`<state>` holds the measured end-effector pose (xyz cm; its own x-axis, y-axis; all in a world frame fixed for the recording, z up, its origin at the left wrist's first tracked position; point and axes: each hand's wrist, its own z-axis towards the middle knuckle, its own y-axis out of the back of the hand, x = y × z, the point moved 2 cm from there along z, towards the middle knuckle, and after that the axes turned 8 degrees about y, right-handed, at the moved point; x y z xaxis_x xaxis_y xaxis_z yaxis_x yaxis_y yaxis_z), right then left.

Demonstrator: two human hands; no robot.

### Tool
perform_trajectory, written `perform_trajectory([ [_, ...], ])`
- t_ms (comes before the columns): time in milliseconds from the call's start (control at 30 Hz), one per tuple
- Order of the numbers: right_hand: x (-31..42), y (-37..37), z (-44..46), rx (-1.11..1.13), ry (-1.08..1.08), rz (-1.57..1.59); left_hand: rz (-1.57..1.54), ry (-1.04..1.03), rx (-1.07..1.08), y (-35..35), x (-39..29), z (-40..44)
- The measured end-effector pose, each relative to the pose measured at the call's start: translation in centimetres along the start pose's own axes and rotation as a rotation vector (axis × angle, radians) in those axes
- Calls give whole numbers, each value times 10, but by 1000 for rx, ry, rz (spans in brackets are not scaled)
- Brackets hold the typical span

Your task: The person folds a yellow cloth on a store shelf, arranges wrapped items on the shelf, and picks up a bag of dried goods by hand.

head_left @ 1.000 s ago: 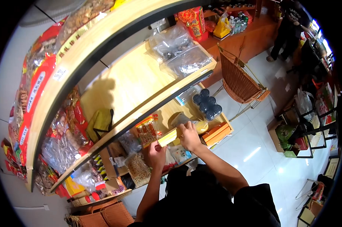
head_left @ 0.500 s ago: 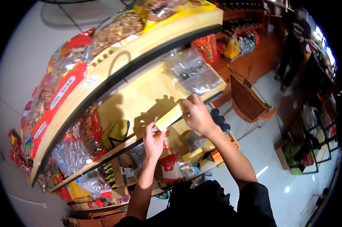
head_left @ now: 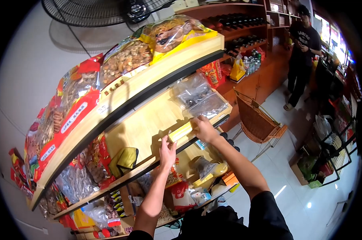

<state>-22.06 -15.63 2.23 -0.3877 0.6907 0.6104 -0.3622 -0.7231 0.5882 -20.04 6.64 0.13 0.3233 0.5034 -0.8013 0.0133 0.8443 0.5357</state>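
Both hands hold a small yellow oblong box (head_left: 181, 132) over the front part of a pale wooden shelf (head_left: 143, 130). My left hand (head_left: 167, 152) has its fingertips closed on the box's lower-left end. At the upper-right end, my right hand (head_left: 205, 130) grips it with fingers curled round; that end is partly covered. Clear plastic bags with dark contents (head_left: 209, 106) lie on the shelf just beyond my right hand. A folded yellow-green cloth with dark edging (head_left: 125, 161) rests on the same shelf, left of my left hand.
Large bags of dried goods (head_left: 127, 60) line the upper shelf, whose dark front edge overhangs. More packets (head_left: 183, 196) fill the lower shelf. A wicker chair (head_left: 257, 120) stands to the right. Farther back a person in dark clothes (head_left: 303, 48) stands near a fan-side cabinet (head_left: 245, 90).
The view has tilted, showing more of the fan and the standing person. Both hands still hold the yellow box, which is now closer to the shelf surface; its shadow lies nearer.
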Motion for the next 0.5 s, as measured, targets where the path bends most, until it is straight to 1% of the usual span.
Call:
perform_trajectory([
  [67, -5, -5, -1, -15, 5, -42, -124, 40, 19, -6, 9, 5],
  [100, -6, -6, 0, -27, 9, -32, -53, 79, 45, -2, -4, 3],
  [133, -8, -8, 0, -35, 15, -21, -51, 77, 57, -3, 1, 6],
  [200, -8, -9, 0, -39, 19, -31, -102, 58, 121, -4, 8, 11],
  [233, -7, -9, -1, -52, 2, -19, -149, 92, 153, -5, 10, 12],
  [267, -6, -11, -4, -65, -17, -6, -143, 101, 160, -4, 12, 13],
  [333, -6, -11, -7, -117, 8, -13, -82, 53, 138, -3, 14, 14],
  [400, -6, -14, -10, -132, -9, 8, -59, 98, 142, -2, 12, 15],
  [467, -3, -17, -15, -196, 6, 11, -48, 91, 141, -3, 14, 16],
  [500, -2, -19, -18, -186, -7, 1, -94, 95, 150, -5, 18, 16],
])
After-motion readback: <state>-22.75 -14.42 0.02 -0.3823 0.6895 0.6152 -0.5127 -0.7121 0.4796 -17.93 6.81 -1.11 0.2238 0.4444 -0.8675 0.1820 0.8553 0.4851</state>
